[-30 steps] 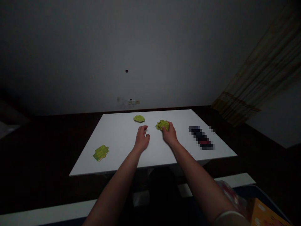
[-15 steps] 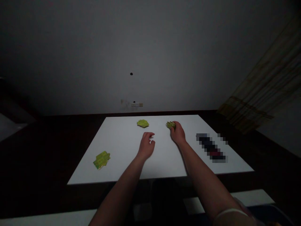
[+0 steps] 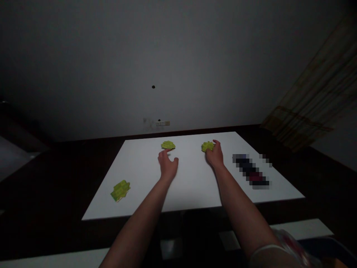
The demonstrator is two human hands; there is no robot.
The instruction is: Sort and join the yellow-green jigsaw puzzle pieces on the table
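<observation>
My left hand (image 3: 167, 166) is just in front of the back-left pile of flat yellow-green pieces (image 3: 167, 144). Its thumb and fingers are spread in an open curve with nothing in them; whether a fingertip touches the pile's near edge, I cannot tell. At the back right, my right hand (image 3: 216, 155) grips another pile of flat yellow-green pieces (image 3: 207, 146), thumb across its near side, with some fingers hidden. A third pile of flat yellow-green pieces (image 3: 120, 190), fanned unevenly, lies near the front-left corner. The pieces look like cards or paper, but print is too dim to read.
The piles rest on a white table (image 3: 145, 175). A blurred-out dark strip (image 3: 251, 171) lies on its right side. Behind stands a grey wall with a socket (image 3: 163, 123), and a patterned curtain (image 3: 304, 111) hangs at right. A white ledge runs along the near side.
My left hand has moved left and forward toward the back-left pile, its fingers spreading. The pile at my right hand has shifted slightly right and now shows its top face more.
</observation>
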